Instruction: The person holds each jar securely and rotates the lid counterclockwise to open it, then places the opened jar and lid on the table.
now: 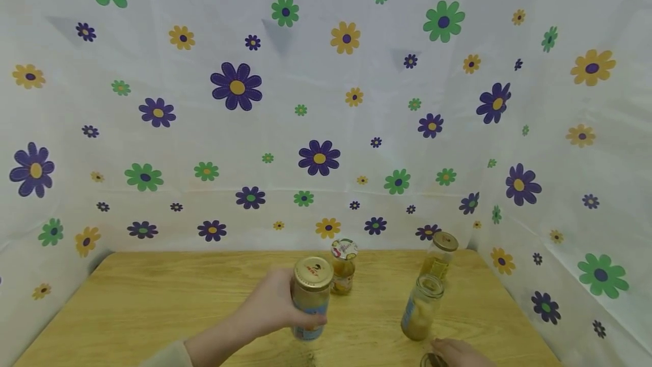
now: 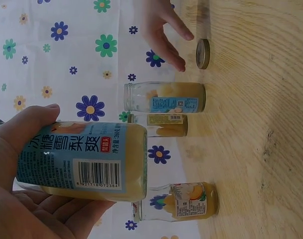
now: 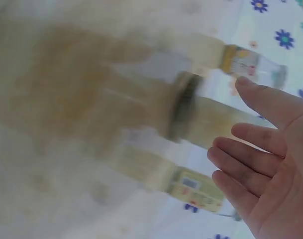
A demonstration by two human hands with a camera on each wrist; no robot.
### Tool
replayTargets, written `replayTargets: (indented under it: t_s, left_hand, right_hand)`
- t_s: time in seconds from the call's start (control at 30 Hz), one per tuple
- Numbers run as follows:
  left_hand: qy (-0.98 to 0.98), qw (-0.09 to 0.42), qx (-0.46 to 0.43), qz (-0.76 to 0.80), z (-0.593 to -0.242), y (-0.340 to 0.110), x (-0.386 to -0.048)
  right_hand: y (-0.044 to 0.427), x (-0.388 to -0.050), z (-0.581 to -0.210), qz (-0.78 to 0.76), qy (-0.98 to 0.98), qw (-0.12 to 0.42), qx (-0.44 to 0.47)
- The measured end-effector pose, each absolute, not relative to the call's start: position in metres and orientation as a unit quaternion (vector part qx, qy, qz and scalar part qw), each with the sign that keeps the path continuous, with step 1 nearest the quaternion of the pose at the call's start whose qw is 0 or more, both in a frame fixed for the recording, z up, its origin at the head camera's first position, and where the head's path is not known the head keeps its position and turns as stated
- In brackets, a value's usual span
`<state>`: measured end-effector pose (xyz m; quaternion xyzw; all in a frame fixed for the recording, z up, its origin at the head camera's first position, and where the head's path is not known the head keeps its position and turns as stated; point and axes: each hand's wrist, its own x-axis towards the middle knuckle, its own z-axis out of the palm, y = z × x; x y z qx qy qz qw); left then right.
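1. Left hand [image 1: 279, 306]: thumb and fingers wrapped round the blue-label jar [image 1: 309, 298], gold lid on, raised off the table [image 1: 178, 293], near centre.
2. Right hand [image 1: 462, 354]: near right, holding nothing, fingers loosely extended, thumb spread away; just beside loose lid [image 2: 203, 54].
3. Open jar [image 1: 421, 315]: right, beyond loose lid.
4. Yellow-label jar [image 1: 436, 264]: far right, lidded.
5. Patterned-lid jar [image 1: 343, 269]: far centre.
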<state>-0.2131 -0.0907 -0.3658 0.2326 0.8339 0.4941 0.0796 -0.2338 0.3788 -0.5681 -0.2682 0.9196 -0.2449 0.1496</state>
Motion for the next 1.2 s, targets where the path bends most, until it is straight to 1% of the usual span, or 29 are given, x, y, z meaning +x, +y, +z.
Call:
replayTargets:
  t_s: [0.03,0.07,0.1,0.13,0.27,0.33,0.4,0.5,0.57,0.6,0.7,1.03,1.2]
  left_hand:
    - [0.835,0.08,0.234,0.492,-0.367,-0.09,-0.213]
    - [0.836,0.079,0.236,0.489,-0.368,-0.089,-0.213]
    - [0.838,0.079,0.237,0.486,-0.368,-0.089,-0.212]
    - [0.838,0.078,0.238,0.484,-0.369,-0.088,-0.212]
    - [0.834,0.08,0.247,0.487,-0.371,-0.084,-0.21]
    - [0.83,0.079,0.257,0.489,-0.371,-0.082,-0.209]
    - [0.828,0.078,0.262,0.49,-0.372,-0.08,-0.207]
    - [0.828,0.073,0.27,0.486,-0.372,-0.078,-0.205]
    - [0.827,0.075,0.271,0.487,-0.372,-0.075,-0.203]
    - [0.825,0.077,0.273,0.489,-0.372,-0.074,-0.202]
    - [0.814,0.089,0.28,0.502,-0.374,-0.07,-0.2]
    - [0.795,0.113,0.295,0.519,-0.386,-0.061,-0.194]
    - [0.79,0.111,0.302,0.522,-0.387,-0.058,-0.193]
  right_hand:
    - [0.38,-0.233,-0.566,-0.242,0.924,0.147,-0.258]
    - [0.379,-0.231,-0.563,-0.231,0.93,0.133,-0.253]
    - [0.377,-0.226,-0.558,-0.195,0.939,0.096,-0.267]
    - [0.372,-0.22,-0.547,-0.18,0.945,0.079,-0.261]
    - [0.335,-0.191,-0.482,-0.161,0.958,0.048,-0.233]
    - [0.314,-0.177,-0.446,-0.155,0.962,0.044,-0.222]
    - [0.3,-0.168,-0.422,-0.139,0.963,0.016,-0.229]
    - [0.285,-0.16,-0.401,-0.12,0.963,-0.044,-0.237]
    - [0.279,-0.159,-0.396,-0.108,0.954,-0.115,-0.255]
    - [0.276,-0.158,-0.393,-0.106,0.949,-0.141,-0.261]
    - [0.265,-0.155,-0.38,-0.109,0.937,-0.191,-0.271]
    - [0.218,-0.147,-0.339,-0.128,0.926,-0.199,-0.292]
    - [0.192,-0.152,-0.325,-0.145,0.913,-0.21,-0.319]
